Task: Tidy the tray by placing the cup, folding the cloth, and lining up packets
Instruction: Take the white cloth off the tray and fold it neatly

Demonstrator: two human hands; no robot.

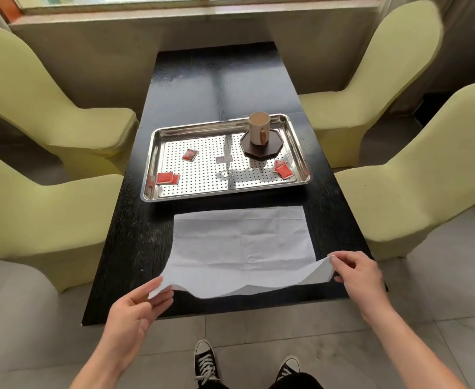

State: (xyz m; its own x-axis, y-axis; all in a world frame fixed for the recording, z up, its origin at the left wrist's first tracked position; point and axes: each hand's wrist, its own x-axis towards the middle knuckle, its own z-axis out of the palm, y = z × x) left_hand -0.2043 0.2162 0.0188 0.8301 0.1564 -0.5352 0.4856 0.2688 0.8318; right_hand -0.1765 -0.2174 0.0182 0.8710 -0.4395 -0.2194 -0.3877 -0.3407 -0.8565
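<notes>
You are pinching the white cloth (241,242) by its two near corners. Your left hand (135,310) is holding one corner between thumb and fingertips, and your right hand (357,273) is nipping the other the same way. The near edge is sagging between your fingers, while the rest is lying flat on the table (135,248) ahead of them.

To fold it well, I judge you should be keeping both corners level and taut, carrying them forward together and laying them on the far corners so the edges match.

Beyond your fingers, the cloth's far edge is lying just short of the tray (149,161), so room ahead is getting tight. The cup (258,130) is standing on a dark coaster (272,153) at the tray's far right, and red packets (165,178) are lying scattered across it. Chairs (62,127) are flanking the table, well outside either hand.
</notes>
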